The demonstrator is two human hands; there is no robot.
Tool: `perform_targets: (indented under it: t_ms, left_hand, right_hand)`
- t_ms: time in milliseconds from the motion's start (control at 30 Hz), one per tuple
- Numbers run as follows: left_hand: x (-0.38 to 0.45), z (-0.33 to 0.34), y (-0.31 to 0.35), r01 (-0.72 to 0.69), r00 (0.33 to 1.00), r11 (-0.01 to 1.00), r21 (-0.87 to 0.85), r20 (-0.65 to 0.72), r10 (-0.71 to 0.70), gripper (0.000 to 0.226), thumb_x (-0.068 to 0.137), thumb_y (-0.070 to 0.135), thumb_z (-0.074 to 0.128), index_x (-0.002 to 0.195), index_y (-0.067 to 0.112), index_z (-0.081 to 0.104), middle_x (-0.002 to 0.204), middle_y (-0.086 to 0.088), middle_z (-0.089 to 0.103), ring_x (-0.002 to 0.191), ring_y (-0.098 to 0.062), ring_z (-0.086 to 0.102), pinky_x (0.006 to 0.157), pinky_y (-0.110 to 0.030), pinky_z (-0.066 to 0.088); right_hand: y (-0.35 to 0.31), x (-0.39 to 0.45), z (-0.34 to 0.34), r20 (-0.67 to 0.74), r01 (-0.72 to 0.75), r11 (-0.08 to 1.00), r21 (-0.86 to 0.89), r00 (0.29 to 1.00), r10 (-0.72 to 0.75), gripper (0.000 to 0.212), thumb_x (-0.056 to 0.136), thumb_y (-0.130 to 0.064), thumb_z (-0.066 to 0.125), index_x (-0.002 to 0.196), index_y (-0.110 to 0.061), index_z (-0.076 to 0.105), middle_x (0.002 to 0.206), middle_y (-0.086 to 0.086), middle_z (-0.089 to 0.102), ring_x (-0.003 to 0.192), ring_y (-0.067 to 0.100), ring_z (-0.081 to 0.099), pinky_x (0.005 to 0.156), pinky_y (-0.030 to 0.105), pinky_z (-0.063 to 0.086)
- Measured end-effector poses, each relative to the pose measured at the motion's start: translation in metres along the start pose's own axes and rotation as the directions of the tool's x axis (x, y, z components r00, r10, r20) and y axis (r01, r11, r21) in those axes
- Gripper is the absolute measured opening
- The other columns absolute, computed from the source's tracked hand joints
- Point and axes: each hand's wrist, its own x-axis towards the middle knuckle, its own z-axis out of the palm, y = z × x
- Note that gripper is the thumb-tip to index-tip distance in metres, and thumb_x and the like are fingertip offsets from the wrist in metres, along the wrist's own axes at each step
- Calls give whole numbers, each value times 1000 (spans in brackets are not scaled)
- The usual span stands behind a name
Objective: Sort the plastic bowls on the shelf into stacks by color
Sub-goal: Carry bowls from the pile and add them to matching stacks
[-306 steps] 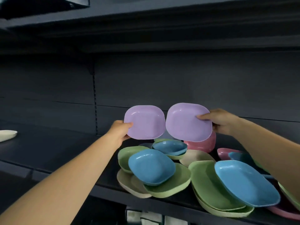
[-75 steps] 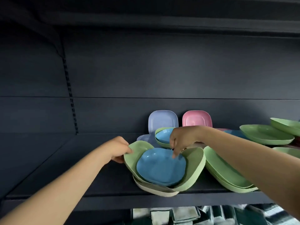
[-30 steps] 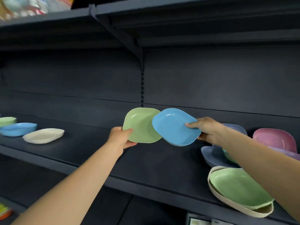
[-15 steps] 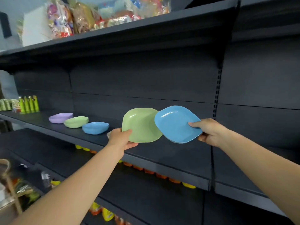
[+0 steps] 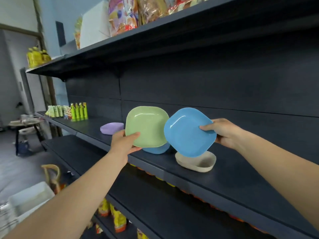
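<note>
My left hand (image 5: 125, 144) pinches the lower left corner of a green bowl (image 5: 146, 125), held up on edge above the shelf (image 5: 233, 176). My right hand (image 5: 222, 132) grips the right edge of a blue bowl (image 5: 189, 131), also on edge, overlapping the green one. On the shelf below them stand a purple bowl (image 5: 111, 128), a blue bowl (image 5: 157, 150) mostly hidden behind the held green one, and a beige bowl (image 5: 196, 163).
Green bottles and packets (image 5: 76, 111) stand at the shelf's far left end. Snack bags (image 5: 124, 12) fill the shelf above; packets (image 5: 117, 219) sit on lower shelves. A small table (image 5: 25, 125) and white boxes (image 5: 29, 197) are on the floor at left.
The view has swung left along the shelf. Both hands carried the green and blue bowls over to the sorted bowls, which now lie just below them; the grips are unchanged.
</note>
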Motion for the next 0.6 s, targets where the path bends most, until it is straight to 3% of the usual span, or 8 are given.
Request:
perform_targets:
  t_ms: [167,300,433,600]
  left_hand:
    - [95,-36,2,-6,997,999,-34,-80,4,32,87,4,64,118,6,56,118,-10,61,104,-27,61,61,-30,55]
    - [165,-54,-2,-2,996,1000,-21,-86,0,20,85,5,67,103,9,60,118,-13,62,104,-28,62,62,-31,53]
    - [214,-61,-18,62,996,997,-44,-59,-64,27,86,4,66,111,5,57,121,-14,60,105,-30,61,66,-32,54]
    - [264,-60,-34,121,992,992,-44,25,-120,13,87,2,62,98,6,55,106,-11,60,93,-27,59,52,-24,55]
  right_hand:
    - [-14,79,51,-15,21,1000,23,1000,-21,20,84,-5,68,104,-1,66,105,12,69,93,26,66,74,32,54]
    - [-19,133,85,-14,8,1000,-2,1000,-8,18,81,-6,71,98,-1,67,102,14,71,92,29,68,78,37,55]
    - [-8,167,115,-40,-51,999,-18,998,50,24,77,-6,75,99,1,67,100,16,72,92,32,69,79,38,55]
    - [3,188,132,-114,-90,994,-55,990,83,33,74,-5,77,104,4,66,98,16,72,88,31,69,76,36,55]
